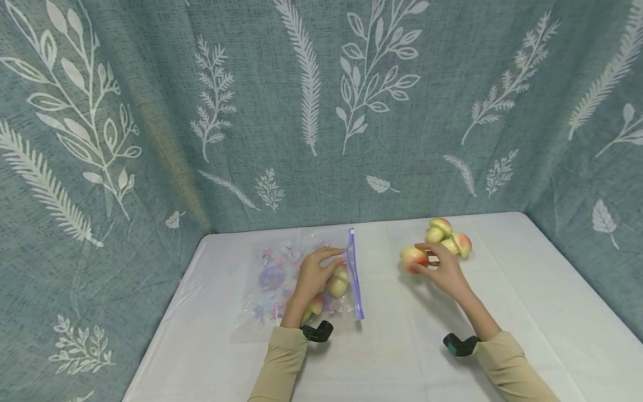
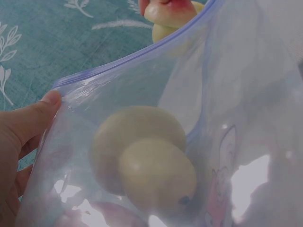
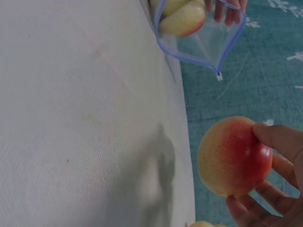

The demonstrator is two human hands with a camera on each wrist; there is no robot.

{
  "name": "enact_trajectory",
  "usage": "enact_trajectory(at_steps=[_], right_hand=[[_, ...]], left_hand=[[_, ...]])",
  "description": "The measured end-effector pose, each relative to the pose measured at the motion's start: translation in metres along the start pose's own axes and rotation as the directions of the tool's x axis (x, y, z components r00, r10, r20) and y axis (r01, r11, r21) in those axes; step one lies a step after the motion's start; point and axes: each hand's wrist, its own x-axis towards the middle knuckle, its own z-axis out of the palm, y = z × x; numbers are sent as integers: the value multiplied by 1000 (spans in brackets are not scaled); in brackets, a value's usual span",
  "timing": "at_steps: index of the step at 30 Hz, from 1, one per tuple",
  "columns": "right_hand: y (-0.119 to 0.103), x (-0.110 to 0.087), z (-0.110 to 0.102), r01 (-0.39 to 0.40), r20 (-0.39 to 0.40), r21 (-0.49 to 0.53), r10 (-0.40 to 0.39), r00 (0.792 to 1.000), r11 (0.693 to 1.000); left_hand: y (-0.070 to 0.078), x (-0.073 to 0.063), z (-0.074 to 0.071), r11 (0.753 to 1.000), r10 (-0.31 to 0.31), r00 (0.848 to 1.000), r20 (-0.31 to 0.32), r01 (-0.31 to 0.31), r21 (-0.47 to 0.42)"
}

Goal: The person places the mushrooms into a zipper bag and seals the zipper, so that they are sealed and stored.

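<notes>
- One red-and-yellow mushroom (image 1: 413, 258) is off to the right in the scene, held up over the table (image 1: 392, 357), to the right of the bag and outside it.
- I see the person's right hand (image 1: 444, 273) holding it, thumb on one side and fingertips on the other, spread about as wide as the mushroom itself.
- Just beyond it, far and to the right, I count two more mushrooms: a farther one (image 1: 441, 224) and a nearer one (image 1: 462, 244), side by side on the table.
- Left of these lies one clear plastic bag (image 1: 301, 240), its purple zip edge (image 1: 354, 273) facing right; from the right wrist I can see its mouth gaping.
- Through the plastic I make out at least two mushrooms, one close to the mouth (image 1: 339, 283) and one nearer me, partly under the person's wrist (image 1: 315, 305); I cannot tell whether others are hidden.
- The left hand (image 1: 312, 273) pinches the bag by its zip edge, thumb and fingers narrow on the plastic.
- The bag carries pink and purple prints.
- Two beige sleeves (image 1: 283, 357) reach in from the near side, with two black wrist cameras (image 1: 317, 331), one per arm.
- A teal curtain (image 1: 251, 111) with white leaf prints hangs behind the white table and along both sides.
</notes>
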Motion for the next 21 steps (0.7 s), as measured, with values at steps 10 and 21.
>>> enact_trajectory(at_steps=[10,21], right_hand=[[-3,3,10,-7,41,37,5,999,999],[-5,5,25,-8,81,89,1,997,996]], left_hand=[[2,1,-1,999,-41,999,14,41,-11],[2,1,-1,1000,-29,1000,10,29,-11]])
